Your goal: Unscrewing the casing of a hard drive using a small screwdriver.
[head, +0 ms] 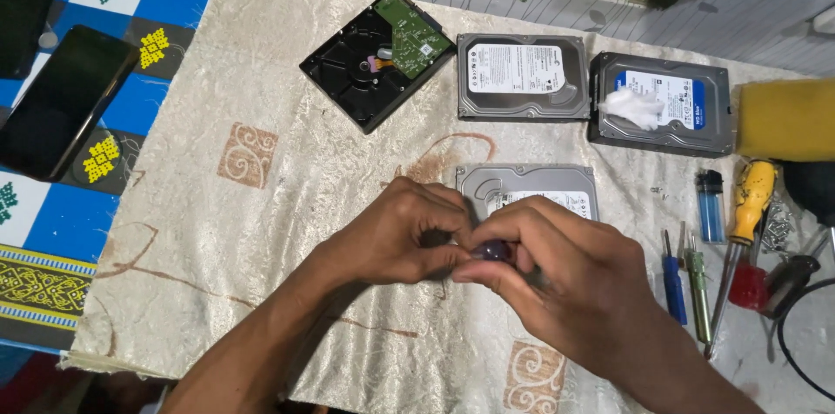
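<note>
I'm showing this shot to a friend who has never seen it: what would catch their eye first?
Probably the two hands, left and right, meeting at the centre and pinching a small dark object over a silver hard drive. Next, three more drives lined up behind: an upturned black one showing its green circuit board, a silver one, and a blue-labelled one. Screwdrivers lie at right.
</note>
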